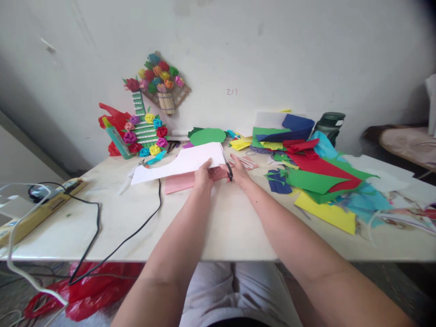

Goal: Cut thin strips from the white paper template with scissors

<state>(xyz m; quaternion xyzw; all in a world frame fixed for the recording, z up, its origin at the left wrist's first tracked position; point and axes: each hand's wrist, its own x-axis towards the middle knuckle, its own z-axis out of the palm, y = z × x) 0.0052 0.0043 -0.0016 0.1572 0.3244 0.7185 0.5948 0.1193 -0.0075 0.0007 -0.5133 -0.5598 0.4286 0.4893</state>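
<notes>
My left hand (203, 173) grips the near edge of a large white paper sheet (185, 159), its fingers mostly hidden beneath. My right hand (239, 172) is closed around black-handled scissors (229, 171) at the right edge of the sheet. The blades are hidden, so how they meet the paper cannot be made out. A pink sheet (179, 182) lies on the table under the white one. Pink-and-white strips (248, 162) rest just beyond my right hand.
Coloured paper is heaped on the right, with a green sheet (315, 180) and a yellow one (327, 212). A dark green bottle (329, 125) stands behind. At left are paper-flower crafts (150, 129), a glue bottle (117, 140), a power strip (51, 204) and a black cable (146, 223).
</notes>
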